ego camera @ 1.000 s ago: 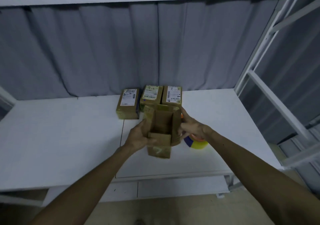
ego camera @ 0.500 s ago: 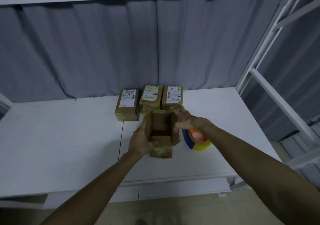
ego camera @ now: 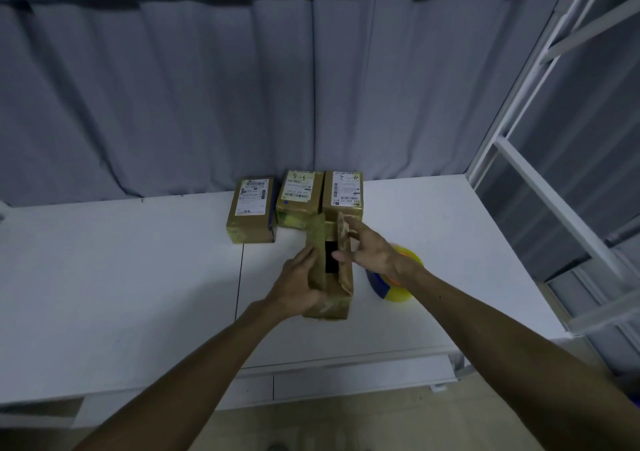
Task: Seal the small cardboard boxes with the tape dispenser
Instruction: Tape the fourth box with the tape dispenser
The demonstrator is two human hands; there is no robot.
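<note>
Currently the left hand clasps the small cardboard box mid-table, while the right hand presses its right flap inward with fairly straight fingers. Should that hand let go to fetch the tape dispenser just right, the unclosed flaps could spring apart.

Head view, downward over table
</note>
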